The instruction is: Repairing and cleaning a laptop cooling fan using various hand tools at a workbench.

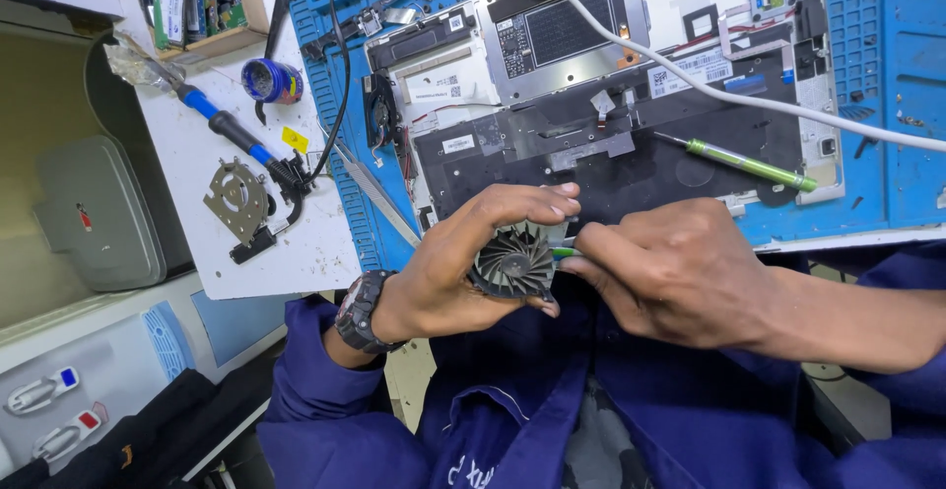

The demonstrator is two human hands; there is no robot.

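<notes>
Left hand (463, 272) is holding a small black fan impeller (512, 264) close to the body, below the counter (296, 243) edge and in front of the blue jacket (512, 400). Grip is closed around it: fingers curling over the top rim, thumb under the lower edge, blades facing the camera. A dark wristwatch (357, 310) is sitting on that wrist.

Right hand (670, 272) is coming in from the right, just beside the impeller. Its grip is pinched narrow on a thin green tool (565, 251); only a short green tip is showing between the fingers, right at the impeller's right edge. Cannot tell whether the tip is touching the blades.

Behind the hands, an opened laptop chassis (611, 144) is lying bottom-up on a blue work mat (887, 104), internals exposed. A green-handled screwdriver (749, 164) is resting on the chassis, upper right of the hands. A white cable (690, 75) is running diagonally across it.

Left side of the counter: a grey metal fan housing plate (236, 198) is lying flat, a blue-handled soldering iron (222, 124) is lying diagonally above it with a small round blue tin (271, 80) near it. A cardboard box of parts (202, 6) is sitting at the top left corner. A grey case (99, 213) is sitting lower, off the counter's left edge.
</notes>
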